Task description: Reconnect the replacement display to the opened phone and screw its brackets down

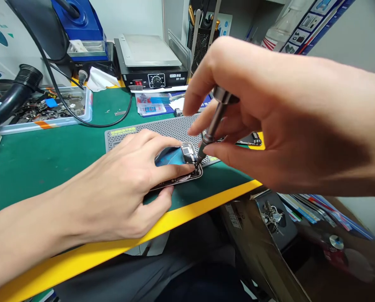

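Note:
An opened phone [189, 153] with bare inner parts lies at the front edge of a grey perforated mat [174, 126]. My left hand [133, 180] grips its frame, thumb at the near side and fingers over the top, one fingertip close to the lower right corner. Blue film or surface shows between those fingers. In my right hand [253, 113] is a slim metal screwdriver [217, 119], tilted, its tip down at the phone's right end beside my left fingertip. The exact contact of the tip is too small to make out.
Behind stand a hot plate [156, 75], a blue soldering-iron stand [86, 25] and a black mesh holder [201, 46]. A tray of small parts [88, 107] and a black hose [14, 96] are at the left. Below right of the yellow table edge [187, 214] sits a cardboard box [253, 235].

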Tool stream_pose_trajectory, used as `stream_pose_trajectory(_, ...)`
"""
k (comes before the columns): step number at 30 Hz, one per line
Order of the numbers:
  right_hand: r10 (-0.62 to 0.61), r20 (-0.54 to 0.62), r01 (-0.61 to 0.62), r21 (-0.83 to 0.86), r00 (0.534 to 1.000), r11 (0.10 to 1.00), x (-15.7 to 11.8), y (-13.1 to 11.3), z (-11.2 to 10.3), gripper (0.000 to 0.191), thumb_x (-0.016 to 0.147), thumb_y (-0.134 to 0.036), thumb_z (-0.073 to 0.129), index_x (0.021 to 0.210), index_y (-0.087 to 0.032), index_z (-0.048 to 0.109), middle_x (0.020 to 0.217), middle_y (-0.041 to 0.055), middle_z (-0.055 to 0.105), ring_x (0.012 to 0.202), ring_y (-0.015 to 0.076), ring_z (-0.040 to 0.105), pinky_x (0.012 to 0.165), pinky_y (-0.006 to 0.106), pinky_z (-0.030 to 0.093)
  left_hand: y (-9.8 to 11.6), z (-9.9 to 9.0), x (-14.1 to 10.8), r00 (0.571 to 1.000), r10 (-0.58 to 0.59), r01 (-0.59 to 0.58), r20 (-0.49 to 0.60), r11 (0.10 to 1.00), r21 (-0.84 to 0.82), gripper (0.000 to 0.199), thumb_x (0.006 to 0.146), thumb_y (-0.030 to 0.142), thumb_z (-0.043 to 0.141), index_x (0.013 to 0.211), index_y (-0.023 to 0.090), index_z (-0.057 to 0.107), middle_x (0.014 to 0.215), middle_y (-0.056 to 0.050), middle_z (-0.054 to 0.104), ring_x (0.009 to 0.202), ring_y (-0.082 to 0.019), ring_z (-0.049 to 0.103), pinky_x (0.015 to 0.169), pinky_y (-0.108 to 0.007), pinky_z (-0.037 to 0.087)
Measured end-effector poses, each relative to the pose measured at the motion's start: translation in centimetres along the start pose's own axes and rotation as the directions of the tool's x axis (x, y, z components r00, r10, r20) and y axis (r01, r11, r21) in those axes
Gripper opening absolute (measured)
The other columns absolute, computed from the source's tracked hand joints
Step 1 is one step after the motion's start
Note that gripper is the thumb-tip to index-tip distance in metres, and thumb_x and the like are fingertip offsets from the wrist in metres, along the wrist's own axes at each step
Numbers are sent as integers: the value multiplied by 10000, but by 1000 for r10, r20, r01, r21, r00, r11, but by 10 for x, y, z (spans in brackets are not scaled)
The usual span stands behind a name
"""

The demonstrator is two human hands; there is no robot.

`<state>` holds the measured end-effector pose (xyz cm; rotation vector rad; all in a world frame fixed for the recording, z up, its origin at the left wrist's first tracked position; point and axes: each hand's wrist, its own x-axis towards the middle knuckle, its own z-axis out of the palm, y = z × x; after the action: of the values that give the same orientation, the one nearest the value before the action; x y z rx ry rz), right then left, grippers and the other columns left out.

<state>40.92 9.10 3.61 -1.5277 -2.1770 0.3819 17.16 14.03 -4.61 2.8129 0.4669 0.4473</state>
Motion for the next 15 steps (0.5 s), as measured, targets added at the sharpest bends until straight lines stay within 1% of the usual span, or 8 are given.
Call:
stream_pose_trajectory(1,-77,36,81,-106,996,991,0,-1,0,409,793,-258,746,1158,-368,597,842,-108,715,668,169,716,464,246,475,0,0,-1,1000,-4,4,2,1000,1,427,917,202,505,1293,322,665,1336,-72,561,1248,-319,507,1061,-530,441)
stream_pose_trajectory(2,-158,83,173,-227,984,958,0,-1,0,421,848,-274,704,1227,-379,555,834,-103,712,623,156,697,452,251,458,-1,1,-1,1000,-9,9,5,1000,4,432,919,210,501,1303,322,666,1332,-77,564,1239,-322,509,1054,-534,444)
stream_pose_trajectory(3,-211,126,240,-306,969,921,0,-1,0,437,888,-297,673,1283,-388,510,841,-96,713,588,146,678,438,258,442,-1,2,-2,1000,-10,10,8,1000,8,435,918,222,500,1307,321,668,1334,-81,564,1228,-326,512,1045,-538,449)
stream_pose_trajectory(5,-208,117,234,-300,971,925,0,-1,0,453,901,-307,663,1307,-394,484,888,-86,723,564,141,664,415,271,420,-3,3,-3,1000,-9,8,10,1000,20,441,915,236,505,1313,323,672,1347,-87,557,1217,-332,513,1035,-550,452)
stream_pose_trajectory(7,-185,131,214,-261,974,941,0,-1,-1,440,900,-299,649,1298,-401,490,923,-88,729,590,144,680,427,277,436,-3,4,-4,1000,3,-3,9,1000,29,444,909,244,514,1316,314,678,1360,-95,549,1216,-341,506,1039,-566,448)
stream_pose_trajectory(10,-201,113,227,-308,973,924,1,-3,0,429,916,-335,646,1317,-393,504,860,-100,722,606,145,690,492,298,469,-2,2,-4,1000,-3,1,31,999,53,456,925,206,504,1342,282,671,1357,-113,545,1199,-332,502,1051,-570,441)
stream_pose_trajectory(13,-203,139,237,-304,969,923,0,-5,0,432,925,-353,645,1332,-372,502,947,-109,729,661,129,713,533,287,465,0,0,-4,998,-33,28,59,997,78,462,950,155,479,1354,284,664,1381,-112,529,1238,-326,487,1075,-579,429)
stream_pose_trajectory(15,-215,135,249,-339,967,907,0,-5,-1,432,916,-381,657,1322,-359,510,900,-124,712,667,125,705,548,286,447,2,0,-5,998,-37,33,56,996,78,459,955,157,483,1351,300,666,1383,-108,529,1255,-331,482,1074,-589,434)
